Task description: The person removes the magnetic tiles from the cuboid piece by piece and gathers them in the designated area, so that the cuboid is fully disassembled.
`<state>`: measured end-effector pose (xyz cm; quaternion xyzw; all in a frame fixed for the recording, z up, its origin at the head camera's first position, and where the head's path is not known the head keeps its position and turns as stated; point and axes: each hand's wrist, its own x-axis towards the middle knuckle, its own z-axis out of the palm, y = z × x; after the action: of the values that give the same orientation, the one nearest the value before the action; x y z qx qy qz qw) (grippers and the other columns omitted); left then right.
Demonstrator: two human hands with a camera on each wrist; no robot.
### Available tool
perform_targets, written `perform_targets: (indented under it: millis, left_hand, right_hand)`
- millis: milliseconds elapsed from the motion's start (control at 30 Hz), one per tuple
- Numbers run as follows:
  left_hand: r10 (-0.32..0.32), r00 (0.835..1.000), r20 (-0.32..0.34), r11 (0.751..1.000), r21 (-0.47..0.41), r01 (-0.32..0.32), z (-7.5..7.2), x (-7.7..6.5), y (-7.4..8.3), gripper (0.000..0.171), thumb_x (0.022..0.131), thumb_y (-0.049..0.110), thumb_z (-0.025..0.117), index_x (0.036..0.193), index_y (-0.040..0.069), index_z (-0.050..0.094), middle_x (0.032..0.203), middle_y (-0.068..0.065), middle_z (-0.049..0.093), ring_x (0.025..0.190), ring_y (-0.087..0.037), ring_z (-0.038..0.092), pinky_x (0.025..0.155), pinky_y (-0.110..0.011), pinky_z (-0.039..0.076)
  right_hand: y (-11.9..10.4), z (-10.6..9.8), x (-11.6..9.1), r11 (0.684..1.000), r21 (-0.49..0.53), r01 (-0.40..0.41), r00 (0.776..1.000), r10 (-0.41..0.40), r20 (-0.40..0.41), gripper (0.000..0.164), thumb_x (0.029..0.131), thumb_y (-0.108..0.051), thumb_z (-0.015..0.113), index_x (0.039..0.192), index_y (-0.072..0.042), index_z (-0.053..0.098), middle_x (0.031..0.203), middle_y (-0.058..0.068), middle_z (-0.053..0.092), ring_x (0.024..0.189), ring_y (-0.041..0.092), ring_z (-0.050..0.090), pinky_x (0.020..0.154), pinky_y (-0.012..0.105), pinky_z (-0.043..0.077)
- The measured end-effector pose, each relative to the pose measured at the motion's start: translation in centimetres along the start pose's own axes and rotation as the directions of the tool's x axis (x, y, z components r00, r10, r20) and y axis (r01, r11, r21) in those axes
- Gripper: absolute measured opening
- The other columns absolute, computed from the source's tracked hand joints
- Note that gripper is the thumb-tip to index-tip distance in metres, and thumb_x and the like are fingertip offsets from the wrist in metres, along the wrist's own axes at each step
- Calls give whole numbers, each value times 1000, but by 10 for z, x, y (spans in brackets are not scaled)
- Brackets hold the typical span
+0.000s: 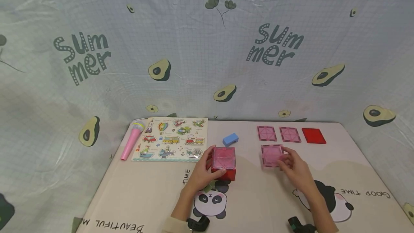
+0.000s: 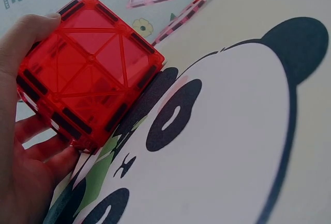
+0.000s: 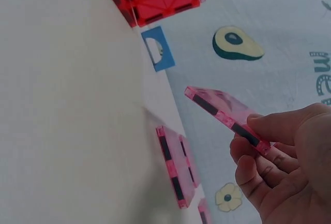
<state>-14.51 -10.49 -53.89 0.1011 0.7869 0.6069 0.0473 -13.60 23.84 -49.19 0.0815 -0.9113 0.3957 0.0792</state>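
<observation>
A cube of see-through magnetic tiles (image 1: 224, 158), red at the sides and pink on top, stands near the middle of the table. My left hand (image 1: 201, 173) grips it from its left, the thumb along the near side and the other fingers around the far left. The left wrist view shows one red face (image 2: 90, 58) with dark magnet strips along its edges. Off to the right, my right hand (image 1: 297, 171) pinches a pink square magnetic tile (image 1: 270, 155) by its right edge. In the right wrist view that tile (image 3: 220, 107) is tilted and held in the air between thumb and fingers.
Two pink tiles (image 1: 266, 133) (image 1: 290, 135) and a red tile (image 1: 313, 136) lie in a row at the back right. A blue block (image 1: 230, 140) sits behind the cube. At the back left are a picture puzzle board (image 1: 174, 137) and a pink toy microphone (image 1: 132, 142). A printed curtain (image 1: 194, 46) hangs behind.
</observation>
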Motion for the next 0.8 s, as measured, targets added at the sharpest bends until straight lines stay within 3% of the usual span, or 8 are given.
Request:
perform_targets:
  millis: [233, 500, 800]
  left_hand:
    - [-4, 1000, 0, 1000, 6, 4, 1, 0, 0, 90, 80, 37, 82, 154, 32, 30, 154, 0, 45, 144, -25, 43, 118, -42, 38]
    - [-3, 1000, 2, 1000, 4, 3, 0, -1, 1, 90, 81, 37, 82, 155, 32, 30, 154, -1, 44, 145, -26, 43, 118, -42, 38]
    - [-4, 1000, -2, 1000, 18, 4, 0, 0, 1, 90, 80, 37, 82, 155, 32, 30, 154, -1, 44, 145, -25, 43, 118, -41, 38]
  right_hand:
    - [12, -6, -1, 1000, -23, 2, 998, -4, -64, 51, 96, -10, 66, 142, -1, 45, 100, 15, 72, 73, -6, 62, 66, 12, 55]
    - [18, -18, -1, 995, -13, -103, 992, 102, -80, 51, 100, -20, 61, 143, 1, 44, 109, 21, 70, 75, -11, 59, 69, 6, 52]
    - [28, -27, 1, 982, -47, -185, 973, 177, -148, 51, 101, -23, 61, 143, 1, 45, 108, 23, 70, 71, -11, 57, 64, 6, 50]
